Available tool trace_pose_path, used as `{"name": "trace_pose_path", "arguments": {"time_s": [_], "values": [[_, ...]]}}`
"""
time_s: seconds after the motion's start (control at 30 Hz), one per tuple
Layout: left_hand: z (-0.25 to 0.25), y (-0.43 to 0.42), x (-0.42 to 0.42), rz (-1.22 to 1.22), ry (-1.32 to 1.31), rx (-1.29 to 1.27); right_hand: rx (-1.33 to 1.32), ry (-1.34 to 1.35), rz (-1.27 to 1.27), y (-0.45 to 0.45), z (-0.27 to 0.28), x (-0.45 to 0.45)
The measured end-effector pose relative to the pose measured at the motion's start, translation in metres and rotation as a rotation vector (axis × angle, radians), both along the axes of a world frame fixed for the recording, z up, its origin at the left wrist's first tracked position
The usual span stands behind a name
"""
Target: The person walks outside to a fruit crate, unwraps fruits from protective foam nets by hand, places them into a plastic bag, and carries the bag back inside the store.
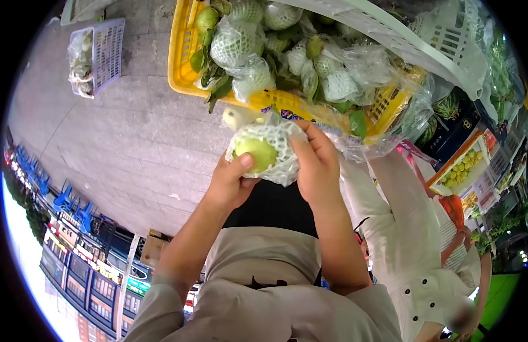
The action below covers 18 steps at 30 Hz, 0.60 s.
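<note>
A round green guava (256, 154) is in front of me, partly covered by a white foam net sleeve (285, 149). My left hand (232, 179) is closed around the fruit's lower left side, its thumb pressed on the bare green skin. On the other side my right hand (317, 162) is closed on the foam net, with its fingertips partly hidden behind it. Just beyond my hands stands a yellow crate (181, 68), heaped with guavas in foam nets and clear plastic, with green leaves among them.
A white basket (389, 23) leans over the crate's far right. Clear plastic film (363, 149) hangs over its near edge. A person in white (415, 251) is close on my right. A lilac basket (107, 54) with wrapped goods sits on the paving at left. Printed fruit boxes (463, 165) are at right.
</note>
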<state>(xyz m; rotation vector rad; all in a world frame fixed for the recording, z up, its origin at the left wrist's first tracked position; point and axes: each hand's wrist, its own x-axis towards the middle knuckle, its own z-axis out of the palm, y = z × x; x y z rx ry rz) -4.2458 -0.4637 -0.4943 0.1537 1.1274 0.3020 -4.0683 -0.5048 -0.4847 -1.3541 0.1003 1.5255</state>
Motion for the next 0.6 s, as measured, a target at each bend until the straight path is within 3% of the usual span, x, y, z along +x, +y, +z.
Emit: {"name": "trace_pose_path", "arguments": {"time_s": [0.07,0.13,0.2,0.27,0.33,0.4,0.47,0.53,0.57,0.6], "values": [[0.001,0.001,-0.004,0.071,-0.089,-0.035,-0.078,0.139,-0.201,-0.005,-0.024,0.0],[0.007,0.014,0.002,0.341,-0.28,-0.217,-0.141,0.077,-0.192,-0.012,-0.044,0.011],[0.0,0.013,-0.004,0.381,-0.393,-0.242,-0.116,0.097,-0.157,-0.014,-0.049,0.017],[0.011,0.016,0.002,0.437,-0.12,-0.403,-0.138,0.181,-0.198,-0.014,-0.044,0.018],[0.009,0.017,-0.003,0.317,-0.269,-0.361,-0.139,0.241,-0.138,-0.016,-0.036,0.035],[0.006,0.02,0.0,0.331,0.018,-0.377,0.028,0.177,-0.056,-0.009,-0.028,0.048],[0.003,0.017,-0.002,0.307,-0.016,-0.336,0.076,0.069,0.074,0.001,-0.012,0.058],[0.002,0.015,0.0,0.129,0.018,-0.21,0.196,-0.434,0.214,0.01,0.008,0.058],[-0.003,0.013,-0.004,0.13,0.013,-0.212,0.377,-0.762,0.519,0.006,0.005,0.07],[-0.01,0.009,-0.014,0.09,-0.105,-0.176,0.473,-0.779,0.64,0.017,0.017,0.066]]}}
